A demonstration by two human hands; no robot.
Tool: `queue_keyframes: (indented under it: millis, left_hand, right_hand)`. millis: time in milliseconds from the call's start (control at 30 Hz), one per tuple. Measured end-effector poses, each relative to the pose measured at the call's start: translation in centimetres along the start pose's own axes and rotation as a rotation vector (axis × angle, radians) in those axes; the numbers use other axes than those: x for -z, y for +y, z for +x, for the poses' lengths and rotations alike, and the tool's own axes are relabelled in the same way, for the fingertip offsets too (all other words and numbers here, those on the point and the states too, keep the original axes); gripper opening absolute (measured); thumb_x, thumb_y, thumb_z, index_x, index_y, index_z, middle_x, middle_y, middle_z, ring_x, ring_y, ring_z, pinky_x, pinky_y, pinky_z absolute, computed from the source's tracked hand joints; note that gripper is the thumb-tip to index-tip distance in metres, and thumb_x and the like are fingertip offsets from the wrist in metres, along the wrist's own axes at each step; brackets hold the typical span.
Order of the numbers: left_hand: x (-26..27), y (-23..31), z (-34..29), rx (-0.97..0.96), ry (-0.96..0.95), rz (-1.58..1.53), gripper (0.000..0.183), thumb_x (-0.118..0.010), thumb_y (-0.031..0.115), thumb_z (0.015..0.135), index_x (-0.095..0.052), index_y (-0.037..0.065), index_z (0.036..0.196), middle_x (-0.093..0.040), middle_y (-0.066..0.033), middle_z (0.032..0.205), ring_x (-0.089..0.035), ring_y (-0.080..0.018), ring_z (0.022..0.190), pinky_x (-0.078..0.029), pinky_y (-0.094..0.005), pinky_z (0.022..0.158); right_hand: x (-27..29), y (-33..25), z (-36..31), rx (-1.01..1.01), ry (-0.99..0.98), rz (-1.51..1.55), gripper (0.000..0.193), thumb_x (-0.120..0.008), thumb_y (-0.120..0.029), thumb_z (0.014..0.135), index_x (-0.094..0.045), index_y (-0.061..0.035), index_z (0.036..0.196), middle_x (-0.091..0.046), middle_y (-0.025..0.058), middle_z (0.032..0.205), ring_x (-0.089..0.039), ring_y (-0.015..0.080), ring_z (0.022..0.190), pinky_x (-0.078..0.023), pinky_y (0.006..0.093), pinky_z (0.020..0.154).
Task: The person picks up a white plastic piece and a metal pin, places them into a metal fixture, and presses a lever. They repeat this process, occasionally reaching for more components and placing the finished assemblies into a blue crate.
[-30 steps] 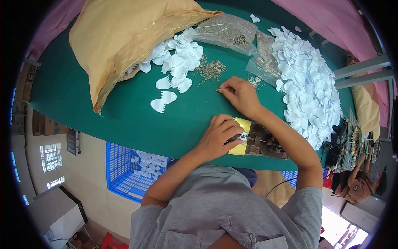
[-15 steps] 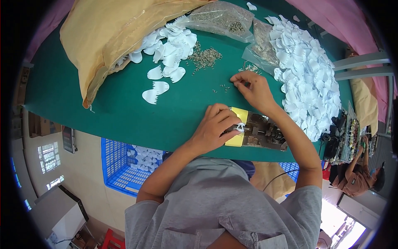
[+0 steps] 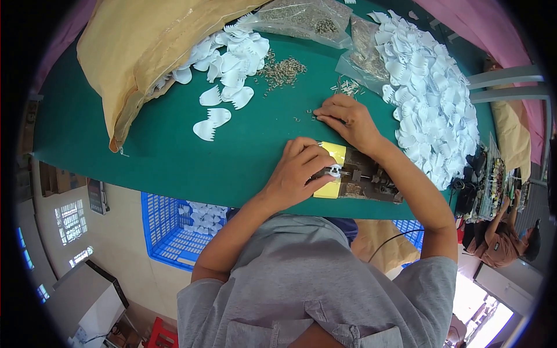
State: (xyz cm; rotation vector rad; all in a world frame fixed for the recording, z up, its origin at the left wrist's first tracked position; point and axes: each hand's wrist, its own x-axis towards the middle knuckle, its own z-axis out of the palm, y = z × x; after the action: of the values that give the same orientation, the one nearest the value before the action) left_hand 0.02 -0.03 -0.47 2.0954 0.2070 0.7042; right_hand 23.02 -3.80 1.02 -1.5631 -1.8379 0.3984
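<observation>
At the left end of the dark metal jig with yellow plate (image 3: pixel 361 189), our left hand (image 3: pixel 299 173) pinches a small white plastic piece (image 3: pixel 335 170). Beyond the jig, our right hand (image 3: pixel 351 120) (fingertips shut or parted, we cannot tell) meets tiny bent metal hooks (image 3: pixel 297 119); picking seems underway, calling for a fine pinch.

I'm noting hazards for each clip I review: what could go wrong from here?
1. The right hand is at tiny loose metal pieces on the green table; one could slip or get flicked away.
2. The left hand holds a small white part at the metal fixture; a shift in grip might misalign it.
3. The right forearm appears close to the heap of white pieces; brushing it could make some slide.
</observation>
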Motion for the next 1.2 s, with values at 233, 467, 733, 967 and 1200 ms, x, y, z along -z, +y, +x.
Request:
queue_keyframes:
  millis: [233, 467, 733, 967, 1200]
  left_hand:
    - [0.0, 0.1, 0.1, 0.008, 0.000, 0.002, 0.030, -0.085, 0.015, 0.081, -0.072, 0.009, 0.108, -0.069, -0.0041, 0.110, -0.057, -0.0282, 0.113, -0.044, -0.0405, 0.099]
    - [0.0, -0.2, 0.0, 0.020, -0.004, 0.006, 0.030, -0.085, 0.018, 0.081, -0.071, 0.010, 0.106, -0.068, -0.0022, 0.109, -0.057, -0.0266, 0.113, -0.043, -0.0421, 0.097]
    - [-0.3, -0.2, 0.2, 0.052, 0.024, 0.024, 0.030, -0.086, 0.020, 0.077, -0.072, 0.010, 0.102, -0.069, -0.0012, 0.107, -0.059, -0.0263, 0.111, -0.044, -0.0421, 0.096]
    - [-0.4, -0.2, 0.1, 0.055, 0.022, 0.017, 0.030, -0.087, 0.019, 0.077, -0.072, 0.010, 0.101, -0.069, -0.0011, 0.107, -0.059, -0.0261, 0.111, -0.044, -0.0419, 0.096]
    - [-0.3, 0.0, 0.1, 0.059, 0.026, 0.013, 0.031, -0.087, 0.018, 0.076, -0.072, 0.010, 0.101, -0.069, -0.0011, 0.106, -0.059, -0.0255, 0.111, -0.045, -0.0418, 0.096]
  right_hand:
    - [-0.3, 0.2, 0.8, 0.019, 0.066, -0.110, 0.013, -0.074, -0.008, 0.095, -0.071, 0.0015, 0.104, -0.069, 0.0104, 0.097, -0.067, 0.0243, 0.090, -0.054, 0.0352, 0.076]
    - [4.2, -9.4, -4.6, -0.372, -0.064, 0.178, 0.010, -0.068, -0.009, 0.098, -0.069, -0.0012, 0.104, -0.065, 0.0097, 0.092, -0.061, 0.0243, 0.084, -0.051, 0.0353, 0.076]
    - [2.6, -10.7, -6.6, -0.281, 0.007, -0.046, 0.008, -0.073, -0.011, 0.093, -0.070, -0.0057, 0.099, -0.063, 0.0085, 0.089, -0.058, 0.0303, 0.085, -0.049, 0.0414, 0.074]
    - [1.8, -10.9, -6.8, -0.289, 0.057, -0.066, 0.010, -0.074, -0.011, 0.092, -0.070, -0.0044, 0.098, -0.063, 0.0088, 0.090, -0.058, 0.0304, 0.085, -0.049, 0.0416, 0.073]
    - [1.2, -11.0, -7.2, -0.263, 0.109, -0.107, 0.010, -0.076, -0.010, 0.089, -0.070, -0.0054, 0.096, -0.064, 0.0083, 0.089, -0.058, 0.0300, 0.083, -0.049, 0.0414, 0.071]
